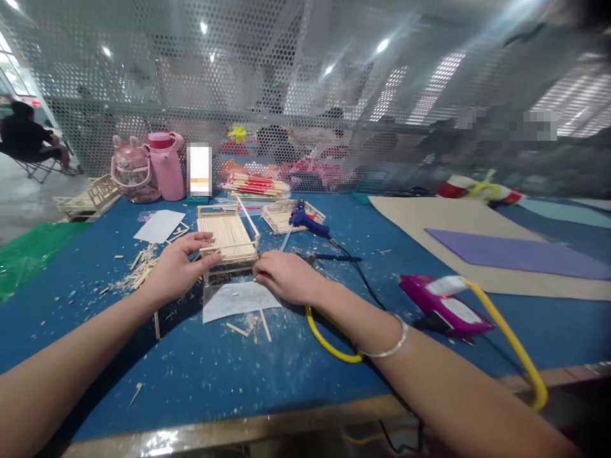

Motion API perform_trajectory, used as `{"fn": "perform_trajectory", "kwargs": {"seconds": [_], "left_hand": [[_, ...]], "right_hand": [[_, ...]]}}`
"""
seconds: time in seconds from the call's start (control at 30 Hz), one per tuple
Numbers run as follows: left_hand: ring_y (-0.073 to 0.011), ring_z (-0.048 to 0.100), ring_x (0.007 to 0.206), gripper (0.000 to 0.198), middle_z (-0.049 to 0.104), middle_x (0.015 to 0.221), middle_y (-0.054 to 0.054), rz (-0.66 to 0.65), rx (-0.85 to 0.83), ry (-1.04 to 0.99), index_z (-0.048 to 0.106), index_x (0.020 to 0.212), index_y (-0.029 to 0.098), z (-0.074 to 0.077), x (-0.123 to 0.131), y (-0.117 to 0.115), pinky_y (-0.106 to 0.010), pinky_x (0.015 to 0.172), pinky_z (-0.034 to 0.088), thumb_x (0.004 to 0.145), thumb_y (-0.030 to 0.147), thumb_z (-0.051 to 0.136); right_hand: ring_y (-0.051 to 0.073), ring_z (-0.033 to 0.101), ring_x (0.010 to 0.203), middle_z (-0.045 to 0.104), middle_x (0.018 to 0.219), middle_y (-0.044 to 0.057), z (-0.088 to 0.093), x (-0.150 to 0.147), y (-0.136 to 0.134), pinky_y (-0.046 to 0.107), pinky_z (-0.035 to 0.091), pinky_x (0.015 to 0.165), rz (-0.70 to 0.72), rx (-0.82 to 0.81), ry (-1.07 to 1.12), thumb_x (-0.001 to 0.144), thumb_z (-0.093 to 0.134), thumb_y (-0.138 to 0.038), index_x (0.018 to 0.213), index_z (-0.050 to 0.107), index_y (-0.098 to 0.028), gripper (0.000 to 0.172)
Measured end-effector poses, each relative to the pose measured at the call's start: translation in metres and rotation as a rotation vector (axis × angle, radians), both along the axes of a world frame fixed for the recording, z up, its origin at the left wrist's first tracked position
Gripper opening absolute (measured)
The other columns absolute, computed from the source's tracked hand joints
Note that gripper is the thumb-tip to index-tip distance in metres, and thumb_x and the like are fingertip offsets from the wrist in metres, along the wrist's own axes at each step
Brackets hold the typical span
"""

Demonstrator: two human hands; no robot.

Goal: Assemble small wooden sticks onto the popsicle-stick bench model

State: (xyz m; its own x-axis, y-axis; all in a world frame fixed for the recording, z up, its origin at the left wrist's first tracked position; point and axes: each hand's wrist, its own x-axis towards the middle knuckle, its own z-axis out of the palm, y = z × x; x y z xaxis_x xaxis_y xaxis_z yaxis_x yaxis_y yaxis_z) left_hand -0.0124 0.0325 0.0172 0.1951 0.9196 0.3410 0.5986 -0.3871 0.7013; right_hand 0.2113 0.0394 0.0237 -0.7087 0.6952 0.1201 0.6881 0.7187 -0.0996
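Note:
A small bed-like model point(228, 236) built of thin wooden sticks stands on the blue table in front of me. My left hand point(184, 261) grips its left side, thumb along the front edge and fingers over the slats. At the front right corner, my right hand point(289, 275) is closed with bent fingers against the model's leg; its fingertips are partly hidden. Under the front of the model lies a white sheet of paper point(238, 301). A blue glue gun point(308, 219) rests behind my right hand, its nozzle end over a second stick model point(273, 219).
Cut stick scraps point(143, 264) litter the left. A purple iron-like tool point(446, 305) with a yellow cord point(513, 343) sits right, near a purple foam sheet point(515, 254). Pink bottles point(166, 168), a lit phone point(199, 168) and bundled sticks point(258, 184) line the perforated screen.

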Motion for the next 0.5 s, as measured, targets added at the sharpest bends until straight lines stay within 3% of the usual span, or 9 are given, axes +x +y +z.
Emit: {"fn": "perform_trajectory", "kwargs": {"seconds": [0.17, 0.37, 0.5], "left_hand": [[-0.0206, 0.056, 0.104, 0.028, 0.059, 0.115, -0.01, 0.005, 0.034, 0.027, 0.068, 0.087, 0.018, -0.001, -0.0022, 0.0051, -0.04, 0.096, 0.038, 0.076, 0.04, 0.054], [-0.0202, 0.056, 0.103, 0.025, 0.06, 0.113, -0.008, -0.017, 0.026, 0.013, 0.066, 0.086, 0.02, -0.005, -0.0047, 0.0079, -0.04, 0.095, 0.039, 0.076, 0.04, 0.055], [-0.0209, 0.057, 0.101, 0.039, 0.061, 0.113, -0.008, 0.021, -0.018, 0.006, 0.058, 0.105, 0.018, -0.0043, -0.0042, 0.0039, -0.038, 0.092, 0.041, 0.072, 0.039, 0.06]], "right_hand": [[0.014, 0.052, 0.075, 0.062, 0.081, 0.005, 0.0062, 0.0017, -0.0037, 0.024, 0.035, 0.066, 0.011, -0.013, 0.005, 0.086, 0.044, -0.018, 0.085, 0.06, -0.014, 0.016], [0.014, 0.052, 0.072, 0.061, 0.078, 0.005, 0.0016, -0.0001, -0.0041, 0.024, 0.034, 0.063, 0.014, 0.001, -0.057, 0.084, 0.045, -0.018, 0.08, 0.061, -0.015, 0.016], [0.014, 0.051, 0.073, 0.06, 0.078, 0.005, 0.0024, -0.0004, -0.0053, 0.024, 0.034, 0.065, 0.006, 0.03, 0.003, 0.084, 0.046, -0.019, 0.081, 0.06, -0.015, 0.015]]}}
